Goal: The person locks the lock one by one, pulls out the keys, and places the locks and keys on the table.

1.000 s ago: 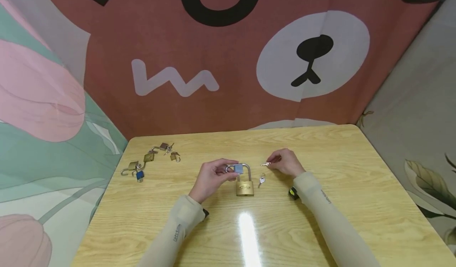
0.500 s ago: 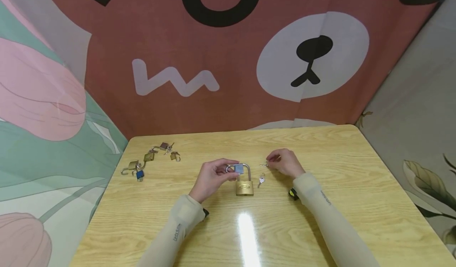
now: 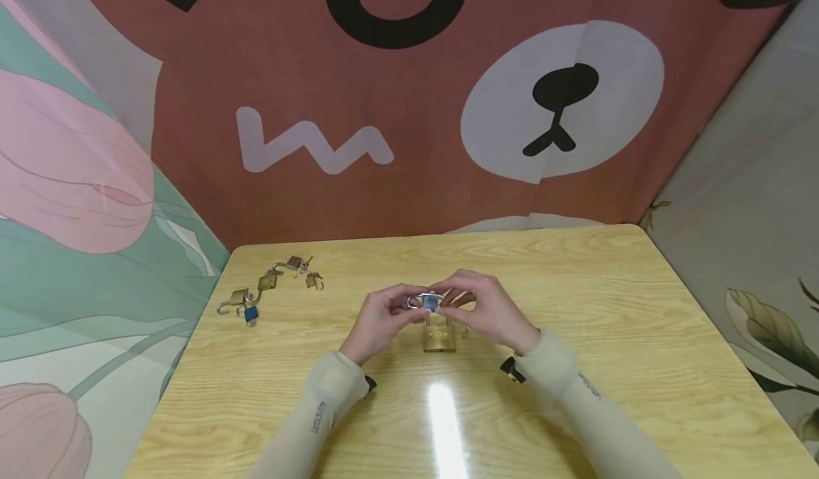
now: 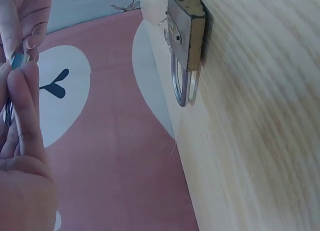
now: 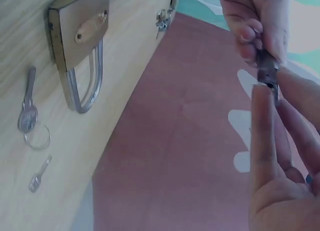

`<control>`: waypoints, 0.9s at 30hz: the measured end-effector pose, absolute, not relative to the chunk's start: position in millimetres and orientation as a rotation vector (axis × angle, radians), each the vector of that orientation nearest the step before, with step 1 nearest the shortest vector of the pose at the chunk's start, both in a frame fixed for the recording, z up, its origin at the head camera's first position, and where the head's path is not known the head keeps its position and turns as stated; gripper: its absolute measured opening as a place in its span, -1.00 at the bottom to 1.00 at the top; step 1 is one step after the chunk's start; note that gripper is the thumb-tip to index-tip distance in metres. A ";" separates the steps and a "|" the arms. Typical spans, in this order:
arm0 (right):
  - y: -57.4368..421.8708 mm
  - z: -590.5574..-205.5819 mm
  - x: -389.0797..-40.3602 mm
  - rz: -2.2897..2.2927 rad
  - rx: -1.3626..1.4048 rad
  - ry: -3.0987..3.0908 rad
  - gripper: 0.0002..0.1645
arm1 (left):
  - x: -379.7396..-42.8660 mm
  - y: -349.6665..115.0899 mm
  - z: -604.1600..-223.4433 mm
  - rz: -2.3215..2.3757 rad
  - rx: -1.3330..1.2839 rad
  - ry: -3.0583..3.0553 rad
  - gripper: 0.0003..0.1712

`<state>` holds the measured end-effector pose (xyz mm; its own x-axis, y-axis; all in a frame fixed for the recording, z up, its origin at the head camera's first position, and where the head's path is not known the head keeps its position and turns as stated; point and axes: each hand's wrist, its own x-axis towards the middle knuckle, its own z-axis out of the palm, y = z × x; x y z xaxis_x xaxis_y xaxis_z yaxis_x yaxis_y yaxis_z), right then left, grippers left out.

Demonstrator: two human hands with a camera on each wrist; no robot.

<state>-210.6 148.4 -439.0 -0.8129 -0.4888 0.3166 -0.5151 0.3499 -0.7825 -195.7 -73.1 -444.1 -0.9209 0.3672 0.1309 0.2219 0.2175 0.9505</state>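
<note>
A small blue padlock [image 3: 430,302] is held up between both hands, its metal shackle toward the left. My left hand [image 3: 379,323] pinches it by the left side, thumb and fingers on opposite faces. From the right, my right hand [image 3: 489,313] has its thumb and fingertips on the same padlock's body; in the right wrist view the padlock [image 5: 267,73] shows dark between the two sets of fingers. Below them a large brass padlock [image 3: 439,338] lies on the table. A key on a ring [image 5: 28,116] and a smaller key [image 5: 39,177] lie beside it.
At the table's left lie several other padlocks: brass ones [image 3: 266,282], a blue one [image 3: 252,314], a brown one [image 3: 294,261] and a small brass one [image 3: 311,280]. Behind the wooden table [image 3: 576,266] hangs a printed cloth [image 3: 307,209].
The right hand has let go of the small key, left it on the table and moved left to the small blue padlock. The left hand has stayed in place.
</note>
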 end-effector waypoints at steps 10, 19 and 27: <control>146.7 -446.4 -208.2 1.404 0.906 -2.525 -0.53 | -205.9 -71.9 -463.6 1.837 0.680 2.258 -0.57; 147.1 -447.7 -210.4 1.240 0.985 -2.534 -0.30 | -212.6 -63.3 -469.4 1.768 0.705 2.285 -0.72; 149.1 -448.8 -209.3 0.981 1.007 -2.561 -0.33 | -213.8 -53.4 -472.5 1.636 0.682 2.406 -0.62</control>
<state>-209.3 149.1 -448.8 -0.7411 -0.5239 0.4198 -0.6703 0.5424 -0.5065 -213.8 -53.4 -472.5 -0.8847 0.4490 0.1252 0.2815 0.3005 0.9113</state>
